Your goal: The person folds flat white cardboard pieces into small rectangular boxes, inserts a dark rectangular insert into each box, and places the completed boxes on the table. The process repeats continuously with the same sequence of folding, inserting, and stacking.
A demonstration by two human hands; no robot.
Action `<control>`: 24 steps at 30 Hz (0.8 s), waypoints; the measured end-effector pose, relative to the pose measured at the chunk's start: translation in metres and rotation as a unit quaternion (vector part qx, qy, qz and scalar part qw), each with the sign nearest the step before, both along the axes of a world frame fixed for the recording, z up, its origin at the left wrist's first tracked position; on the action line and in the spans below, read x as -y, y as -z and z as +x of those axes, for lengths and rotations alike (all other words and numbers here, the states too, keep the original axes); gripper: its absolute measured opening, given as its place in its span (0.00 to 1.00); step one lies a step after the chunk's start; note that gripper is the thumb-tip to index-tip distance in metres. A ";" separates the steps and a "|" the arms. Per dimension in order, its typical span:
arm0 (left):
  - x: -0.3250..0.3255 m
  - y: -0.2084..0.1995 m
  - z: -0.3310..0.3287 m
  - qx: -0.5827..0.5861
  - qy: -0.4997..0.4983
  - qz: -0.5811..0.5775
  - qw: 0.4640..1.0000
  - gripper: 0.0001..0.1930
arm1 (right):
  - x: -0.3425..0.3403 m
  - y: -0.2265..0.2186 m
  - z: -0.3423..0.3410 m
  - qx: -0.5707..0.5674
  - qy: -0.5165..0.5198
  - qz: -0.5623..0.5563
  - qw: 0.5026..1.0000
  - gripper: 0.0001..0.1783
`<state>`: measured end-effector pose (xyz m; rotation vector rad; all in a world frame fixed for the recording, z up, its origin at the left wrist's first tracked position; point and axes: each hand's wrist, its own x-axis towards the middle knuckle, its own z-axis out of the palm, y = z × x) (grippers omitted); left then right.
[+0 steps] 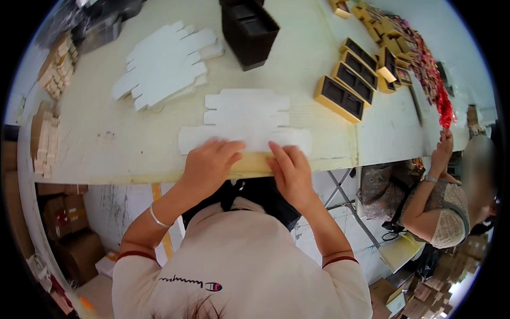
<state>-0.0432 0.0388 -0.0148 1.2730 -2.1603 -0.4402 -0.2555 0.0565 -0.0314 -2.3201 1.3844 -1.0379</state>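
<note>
Flat in front of me lies a white cardboard box blank [246, 114] with notched tabs on both sides. Along its near edge a yellow strip [252, 164] shows, by the table's front edge. My left hand [211, 165] grips the near edge left of the middle, fingers bent over the white face. On the right part of the same edge, my right hand [293, 173] holds the card between thumb and fingers. Both hands are slightly blurred, and the card beneath their fingers is hidden. Farther left rests a stack of similar white blanks [166, 66].
A stack of dark trays [248, 34] stands beyond the blank. Gold boxes with dark inserts [341, 98] line the right, with more boxes [390, 37] behind. Cardboard pieces [47, 138] sit at the left edge. Another person [438, 207] at the right handles red material [444, 103].
</note>
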 end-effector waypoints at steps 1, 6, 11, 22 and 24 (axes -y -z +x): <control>0.002 -0.005 -0.003 0.033 -0.010 -0.060 0.998 0.11 | 0.001 -0.001 0.002 -0.037 0.006 -0.042 0.998 0.22; -0.011 -0.004 0.007 0.045 0.066 -0.061 0.995 0.17 | -0.012 -0.002 0.001 -0.127 -0.075 -0.093 0.985 0.21; -0.029 0.003 0.015 0.052 0.082 -0.074 0.993 0.13 | -0.015 -0.003 0.000 -0.131 -0.116 -0.070 0.982 0.19; -0.004 -0.028 0.011 0.066 -0.040 -0.011 0.997 0.14 | 0.024 -0.048 0.016 0.007 -0.069 0.332 0.941 0.12; -0.017 -0.035 0.013 -0.036 -0.046 0.157 0.986 0.17 | 0.014 -0.043 0.024 0.162 -0.069 0.414 0.893 0.17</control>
